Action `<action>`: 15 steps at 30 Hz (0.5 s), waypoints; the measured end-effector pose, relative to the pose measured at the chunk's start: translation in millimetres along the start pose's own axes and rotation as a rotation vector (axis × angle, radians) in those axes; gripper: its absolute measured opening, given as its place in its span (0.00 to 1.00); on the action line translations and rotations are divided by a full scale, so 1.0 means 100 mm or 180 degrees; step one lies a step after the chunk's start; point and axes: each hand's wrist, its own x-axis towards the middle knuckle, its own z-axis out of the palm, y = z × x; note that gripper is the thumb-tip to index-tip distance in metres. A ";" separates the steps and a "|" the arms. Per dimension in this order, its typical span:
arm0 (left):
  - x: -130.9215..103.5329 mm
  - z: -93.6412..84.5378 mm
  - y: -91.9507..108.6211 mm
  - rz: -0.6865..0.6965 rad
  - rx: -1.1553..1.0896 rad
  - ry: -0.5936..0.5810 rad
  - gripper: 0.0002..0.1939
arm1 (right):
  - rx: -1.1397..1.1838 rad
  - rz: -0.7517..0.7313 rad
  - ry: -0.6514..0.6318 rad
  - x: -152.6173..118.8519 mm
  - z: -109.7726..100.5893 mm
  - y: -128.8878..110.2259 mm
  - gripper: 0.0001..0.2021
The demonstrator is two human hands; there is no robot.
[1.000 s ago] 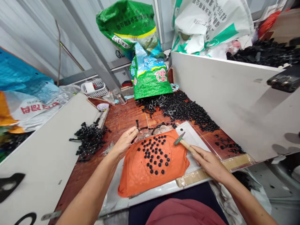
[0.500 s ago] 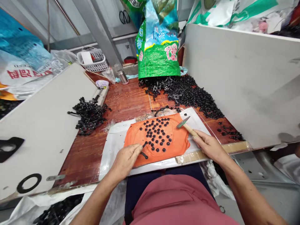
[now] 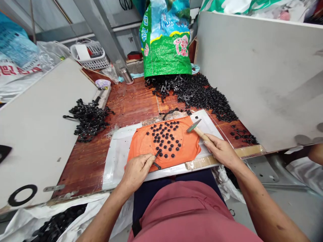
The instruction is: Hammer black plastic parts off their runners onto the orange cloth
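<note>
My left hand (image 3: 138,169) pinches a small black linked part (image 3: 156,165), its knobbed arms poking out past the fingertips. This part lies over the near left of an orange cloth (image 3: 137,144). Several round black studs (image 3: 165,136) stand spread across the middle of the cloth, and one arm of the held part reaches the nearest of them. My right hand (image 3: 220,151) is wrapped round the wooden handle of a hammer (image 3: 194,125). The hammer's greenish metal head is over the cloth's right side, beside the studs.
A heap of black parts (image 3: 89,121) lies on the left; a larger pile (image 3: 202,94) spills from a green bag (image 3: 166,57) at the back. Grey boards (image 3: 247,77) wall the right and left. A steel flask (image 3: 126,75) and a white basket (image 3: 94,62) stand at the back left.
The view has shifted slightly, so the scene sits a little higher and further left. My left hand has brought the black part's arm closer to the nearest studs; the hammer stays over the cloth's right.
</note>
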 end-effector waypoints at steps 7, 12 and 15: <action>0.01 0.03 0.03 0.0025 0.0192 -0.0185 0.21 | 0.0000 0.0020 -0.0012 -0.02 0.00 -0.03 0.27; 0.03 0.01 0.00 -0.0004 0.0254 -0.0205 0.22 | -0.0173 -0.0018 0.0019 -0.01 -0.01 -0.03 0.25; 0.05 -0.02 -0.03 0.0023 0.0175 -0.0271 0.22 | -0.0278 -0.0078 0.0101 -0.03 -0.01 -0.04 0.24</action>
